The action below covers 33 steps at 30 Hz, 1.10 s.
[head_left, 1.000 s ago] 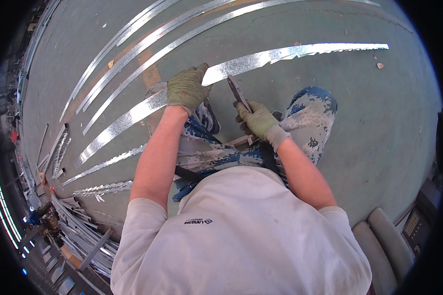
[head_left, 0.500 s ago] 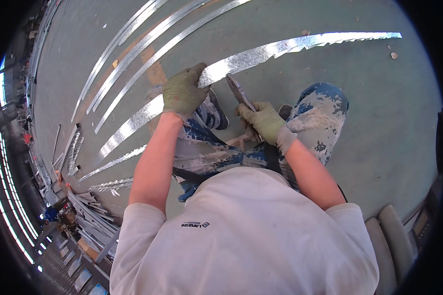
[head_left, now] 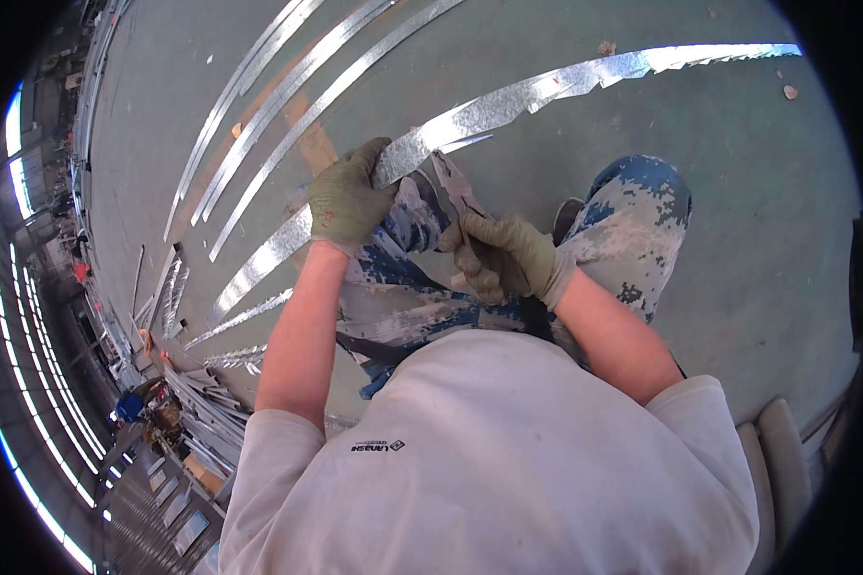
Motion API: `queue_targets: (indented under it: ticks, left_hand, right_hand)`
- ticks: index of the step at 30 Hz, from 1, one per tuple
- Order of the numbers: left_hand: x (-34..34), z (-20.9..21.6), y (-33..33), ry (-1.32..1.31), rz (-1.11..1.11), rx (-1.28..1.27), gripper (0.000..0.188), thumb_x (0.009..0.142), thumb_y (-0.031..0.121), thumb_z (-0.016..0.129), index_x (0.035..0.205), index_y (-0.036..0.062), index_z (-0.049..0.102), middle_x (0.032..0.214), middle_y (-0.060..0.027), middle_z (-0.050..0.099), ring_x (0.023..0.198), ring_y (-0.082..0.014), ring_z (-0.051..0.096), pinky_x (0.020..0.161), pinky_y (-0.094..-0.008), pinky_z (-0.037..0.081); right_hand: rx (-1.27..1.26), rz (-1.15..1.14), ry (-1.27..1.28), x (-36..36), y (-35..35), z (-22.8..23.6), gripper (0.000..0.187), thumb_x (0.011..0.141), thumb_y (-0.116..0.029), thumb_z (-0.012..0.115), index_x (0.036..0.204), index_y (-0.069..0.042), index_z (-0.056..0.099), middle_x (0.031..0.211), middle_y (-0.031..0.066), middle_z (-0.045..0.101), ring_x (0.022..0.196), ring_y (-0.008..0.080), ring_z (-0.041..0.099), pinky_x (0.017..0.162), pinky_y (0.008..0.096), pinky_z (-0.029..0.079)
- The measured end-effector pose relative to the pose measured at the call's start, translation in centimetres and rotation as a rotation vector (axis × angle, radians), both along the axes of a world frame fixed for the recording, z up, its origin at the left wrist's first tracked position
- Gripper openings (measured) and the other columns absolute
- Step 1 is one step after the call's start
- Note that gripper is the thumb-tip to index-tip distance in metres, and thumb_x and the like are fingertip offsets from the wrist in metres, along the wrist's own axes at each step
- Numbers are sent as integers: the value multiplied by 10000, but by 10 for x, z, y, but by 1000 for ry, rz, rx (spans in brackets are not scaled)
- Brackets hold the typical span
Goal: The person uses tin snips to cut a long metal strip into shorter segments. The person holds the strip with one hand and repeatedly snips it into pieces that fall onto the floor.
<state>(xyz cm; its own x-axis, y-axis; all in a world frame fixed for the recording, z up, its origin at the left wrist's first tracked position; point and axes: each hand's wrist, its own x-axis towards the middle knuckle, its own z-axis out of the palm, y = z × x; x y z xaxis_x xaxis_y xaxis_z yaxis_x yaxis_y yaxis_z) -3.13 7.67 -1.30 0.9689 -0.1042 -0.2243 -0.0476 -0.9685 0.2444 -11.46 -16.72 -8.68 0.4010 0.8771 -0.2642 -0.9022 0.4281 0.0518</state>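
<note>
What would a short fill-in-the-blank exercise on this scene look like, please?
The left hand and the right hand both wear ____.
The long metal strip is gripped by the person's ____ hand.
The hand tool is held in the person's ____ hand.
The trousers bear a ____ pattern.

Missing words: gloves; left; right; camouflage.

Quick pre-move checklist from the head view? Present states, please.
1. Left hand gripping the metal strip: ok, fingers closed around it.
2. Right hand holding the snips: ok.
3. Both hands gloved: ok.
4. Left fingers apart from the snips: ok, a gap shows between them.
5. Snips' tips touching the strip edge: cannot tell, they overlap in this view.
6. Strip's near edge straight: not ok, jagged toward the far right end.
</note>
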Motion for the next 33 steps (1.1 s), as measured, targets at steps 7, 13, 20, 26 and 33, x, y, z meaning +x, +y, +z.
queue_targets:
  ticks: [7,13,20,26,33]
  left_hand:
    - [10,-10,2,-3,-54,35,493,875,300,803,1340,153,729,1163,-139,785,1085,-313,757,946,-408,589]
    - [17,-18,4,20,-58,3,502,879,352,778,1340,166,713,1206,-149,765,1128,-361,725,966,-461,568]
    - [16,-22,1,-9,-58,-3,455,893,320,756,1322,171,724,1184,-144,773,1101,-336,744,943,-434,577]
    - [13,-22,4,-33,-71,3,459,889,315,754,1326,179,720,1187,-142,772,1102,-336,742,946,-442,575]
    - [12,-20,3,-29,-85,-10,445,899,317,746,1320,178,718,1167,-139,774,1091,-349,740,941,-450,571]
  right_hand:
    - [-349,73,-40,7,8,10,421,1110,-432,596,1333,-82,660,923,68,733,635,187,648,495,368,519]
    - [-651,40,-204,4,4,13,440,1117,-389,597,1397,-55,653,1053,80,763,813,192,723,739,405,643]
    - [-995,99,-435,9,7,1,449,1082,-435,652,1345,-71,679,1055,67,766,821,170,706,716,382,608]
    - [-1012,86,-455,9,11,-4,425,1070,-445,667,1289,-82,697,1040,65,762,801,161,695,685,372,593]
    - [-1069,105,-477,15,12,-8,400,1076,-420,639,1220,-48,676,906,69,728,705,158,658,608,352,527]
